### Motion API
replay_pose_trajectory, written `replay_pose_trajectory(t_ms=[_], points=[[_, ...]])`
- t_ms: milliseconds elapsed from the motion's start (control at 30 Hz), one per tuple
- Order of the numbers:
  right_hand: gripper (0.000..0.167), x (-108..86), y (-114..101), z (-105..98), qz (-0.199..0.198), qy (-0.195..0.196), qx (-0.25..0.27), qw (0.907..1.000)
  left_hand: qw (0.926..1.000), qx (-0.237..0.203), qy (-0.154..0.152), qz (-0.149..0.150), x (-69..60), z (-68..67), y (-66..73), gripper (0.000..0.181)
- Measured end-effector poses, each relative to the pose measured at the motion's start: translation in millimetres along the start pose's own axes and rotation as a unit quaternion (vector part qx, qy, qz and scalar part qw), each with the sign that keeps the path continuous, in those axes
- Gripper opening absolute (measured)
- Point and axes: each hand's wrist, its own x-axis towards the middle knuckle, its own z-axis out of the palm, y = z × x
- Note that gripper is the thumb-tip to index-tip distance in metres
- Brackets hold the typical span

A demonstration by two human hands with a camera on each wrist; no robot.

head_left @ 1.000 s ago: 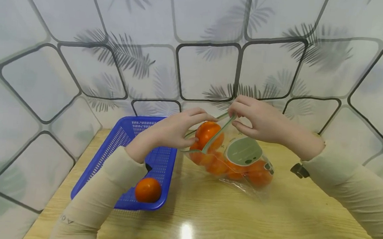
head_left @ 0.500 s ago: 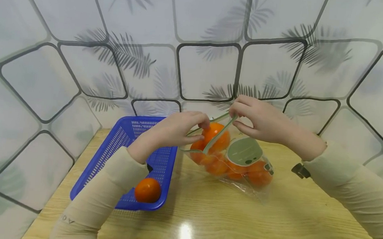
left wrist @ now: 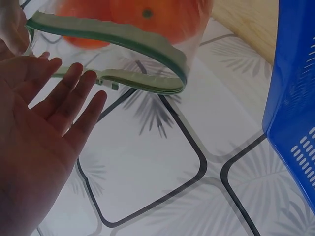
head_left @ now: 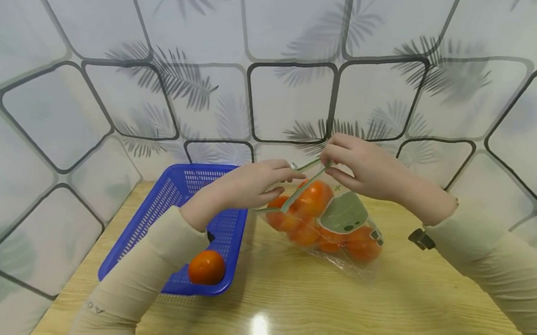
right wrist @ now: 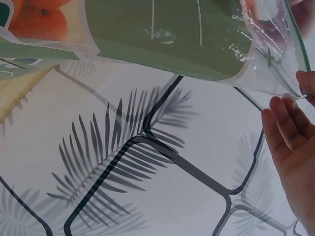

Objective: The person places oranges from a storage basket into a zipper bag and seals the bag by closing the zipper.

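A clear zip bag (head_left: 344, 213) with a green-edged mouth and a green printed patch lies on its side, holding several orange fruits (head_left: 311, 198) that look like mandarins or oranges. Its mouth gapes toward the left. My right hand (head_left: 368, 167) pinches the upper corner of the mouth between thumb and fingers, as the right wrist view also shows. Beside the opening, my left hand (head_left: 253, 184) has its fingers extended and nothing in them; in the left wrist view the fingers (left wrist: 74, 98) are spread near the green rim.
Left of the bag stands a blue perforated basket (head_left: 239, 239), partly hidden by the left forearm. One orange fruit (head_left: 207, 267) sits in its near right corner. The wooden table (head_left: 323, 319) meets a patterned wall covering (head_left: 287, 103) behind.
The orange fruit at the bag's mouth has left my left hand and dropped deeper inside. My left hand's fingers have straightened. The right hand keeps its pinch on the bag's corner.
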Motion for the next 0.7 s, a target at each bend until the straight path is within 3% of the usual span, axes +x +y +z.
replay_pose_trajectory(t_ms=[167,333,700], points=[[0.020,1.1,-0.9,-3.1,0.001,0.000,-0.001,1.0000,0.9997,-0.006,0.004,-0.026,-5.0,-4.3,-1.2,0.038],[0.020,1.5,-1.0,-5.0,0.008,-0.002,0.000,1.0000,0.9987,0.022,0.002,-0.045,-13.6,-6.9,-4.8,0.036],[0.019,-0.7,-0.9,-3.7,0.014,-0.007,-0.002,0.9999,0.9946,0.093,0.005,-0.046,-38.0,-2.9,-14.5,0.036]])
